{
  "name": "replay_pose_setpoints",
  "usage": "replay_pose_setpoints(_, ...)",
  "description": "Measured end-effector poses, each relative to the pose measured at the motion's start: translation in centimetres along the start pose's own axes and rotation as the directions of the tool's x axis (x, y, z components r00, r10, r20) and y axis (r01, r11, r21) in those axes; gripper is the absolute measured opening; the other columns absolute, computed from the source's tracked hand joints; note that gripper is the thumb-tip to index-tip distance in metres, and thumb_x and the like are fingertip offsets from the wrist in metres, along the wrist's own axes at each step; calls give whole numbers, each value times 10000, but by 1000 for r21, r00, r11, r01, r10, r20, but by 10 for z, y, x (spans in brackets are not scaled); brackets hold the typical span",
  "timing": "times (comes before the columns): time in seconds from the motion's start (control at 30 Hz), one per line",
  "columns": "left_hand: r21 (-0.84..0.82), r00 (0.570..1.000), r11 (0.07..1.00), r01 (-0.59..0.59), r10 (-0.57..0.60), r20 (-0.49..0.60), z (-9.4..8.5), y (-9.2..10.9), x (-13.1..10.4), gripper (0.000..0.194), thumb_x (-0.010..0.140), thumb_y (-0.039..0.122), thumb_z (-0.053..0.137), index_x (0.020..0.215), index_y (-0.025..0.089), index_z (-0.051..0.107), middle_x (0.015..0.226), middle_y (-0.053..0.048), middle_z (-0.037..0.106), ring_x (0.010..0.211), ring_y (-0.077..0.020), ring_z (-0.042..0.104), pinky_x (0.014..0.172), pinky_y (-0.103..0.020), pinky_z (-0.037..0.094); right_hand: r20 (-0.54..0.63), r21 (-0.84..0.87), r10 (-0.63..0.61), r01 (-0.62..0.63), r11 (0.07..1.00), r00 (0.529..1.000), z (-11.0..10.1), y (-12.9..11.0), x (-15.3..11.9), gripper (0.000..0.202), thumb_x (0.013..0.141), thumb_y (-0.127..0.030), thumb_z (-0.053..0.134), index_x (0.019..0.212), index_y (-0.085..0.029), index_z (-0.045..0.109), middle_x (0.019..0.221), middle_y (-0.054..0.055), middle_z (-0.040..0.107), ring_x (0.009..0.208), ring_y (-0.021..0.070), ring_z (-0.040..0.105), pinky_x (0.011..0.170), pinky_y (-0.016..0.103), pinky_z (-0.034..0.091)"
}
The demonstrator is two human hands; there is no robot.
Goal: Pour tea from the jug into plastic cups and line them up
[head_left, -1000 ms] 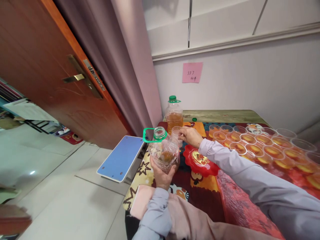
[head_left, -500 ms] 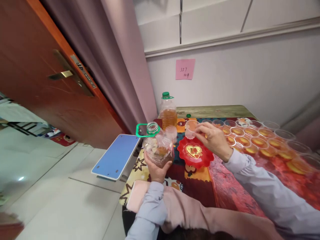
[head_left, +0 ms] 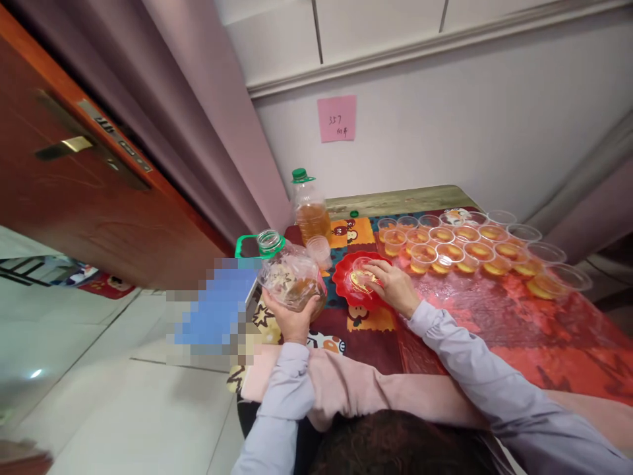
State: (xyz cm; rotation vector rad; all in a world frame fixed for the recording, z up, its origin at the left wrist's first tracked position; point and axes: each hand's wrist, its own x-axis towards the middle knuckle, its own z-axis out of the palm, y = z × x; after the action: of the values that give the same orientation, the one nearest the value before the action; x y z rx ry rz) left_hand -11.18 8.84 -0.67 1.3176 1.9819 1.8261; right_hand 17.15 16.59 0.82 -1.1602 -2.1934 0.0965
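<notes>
My left hand [head_left: 293, 318] is wrapped round the lower part of a clear plastic bottle [head_left: 287, 274], uncapped and tilted, with some amber liquid inside and a green handle ring at its neck. My right hand [head_left: 393, 285] pinches the rim of a clear plastic cup [head_left: 362, 274] over the red scalloped plate [head_left: 342, 290]. Whether the cup touches the plate I cannot tell. Between bottle and plate stand clear cups [head_left: 319, 252], seemingly stacked. Several cups of amber liquid [head_left: 450, 254] stand in rows to the right.
A second bottle [head_left: 312, 214] with a green cap stands at the back left, near a loose green cap [head_left: 354, 214]. A blue board [head_left: 217, 307] lies left of the table. A pink note [head_left: 337, 119] is on the wall. The door [head_left: 109, 218] is at the left.
My right hand has brought the cup down and nearer, from behind the red plate to over it. The bottle in my left hand looks more tilted. The view has shifted.
</notes>
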Motion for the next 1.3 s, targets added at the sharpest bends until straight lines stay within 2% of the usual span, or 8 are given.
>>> replay_pose_setpoints(0.27,35,998,999,-34,33,48,-13,29,21,947,627,619,915,1360,205,482,1272,-125,661,1200,-289,703,1072,-480,574,-145,40,203,-199,979,968,10,-6,0,781,967,-536,698,1588,-122,468,1469,242,654,1294,390,667,1008,518,562)
replay_pose_setpoints(0.6,379,886,864,-330,145,442,-69,129,52,1023,631,516,923,1490,190,474,1459,-179,642,1348,-388,639,1152,-560,507,-403,331,220,-83,940,888,9,-27,-4,667,957,-622,683,1434,-162,611,1349,221,728,1259,376,696,1079,556,554)
replay_pose_setpoints(0.67,421,863,841,-340,101,495,-74,137,52,1006,627,483,923,1482,199,474,1443,-171,657,1329,-388,656,1130,-555,525,-318,542,297,-84,836,900,-2,-45,-4,533,966,-579,693,1335,-196,666,1143,159,793,1065,317,767,969,487,617)
replay_pose_setpoints(0.77,475,824,804,-358,32,566,-79,142,52,1015,594,417,937,1481,231,480,1436,-142,676,1315,-382,670,1120,-540,531,51,825,380,-253,505,924,-12,-81,-5,471,980,-563,680,1295,-214,662,1032,100,783,882,241,776,790,378,647)
replay_pose_setpoints(0.87,501,772,771,-394,-17,635,-82,144,54,1015,573,405,943,1476,253,507,1449,-128,684,1326,-386,668,1121,-535,524,378,880,379,-455,136,845,-10,-113,-6,645,946,-603,709,1448,-226,559,1277,139,721,962,236,773,735,344,656)
replay_pose_setpoints(0.97,539,738,736,-409,-80,670,-86,144,57,1053,545,416,956,1490,252,520,1479,-138,674,1364,-399,642,1136,-528,508,474,875,365,-474,-96,801,0,-131,-7,697,901,-616,758,1456,-245,559,1286,129,713,953,219,760,707,314,655)
replay_pose_setpoints(1.13,582,724,673,-457,-99,682,-91,148,62,1054,569,416,939,1526,297,512,1508,-123,661,1382,-401,628,1131,-529,497,441,894,336,-377,-241,832,20,-133,-9,619,878,-582,804,1377,-259,630,1199,95,749,861,196,762,686,302,652)
replay_pose_setpoints(1.3,651,712,575,-495,-161,683,-90,162,67,1050,572,412,946,1527,290,526,1416,-131,713,1318,-404,661,1088,-521,506,446,891,311,-384,-240,840,25,-129,-11,566,871,-563,822,1317,-243,685,1178,83,754,861,180,759,711,298,659)
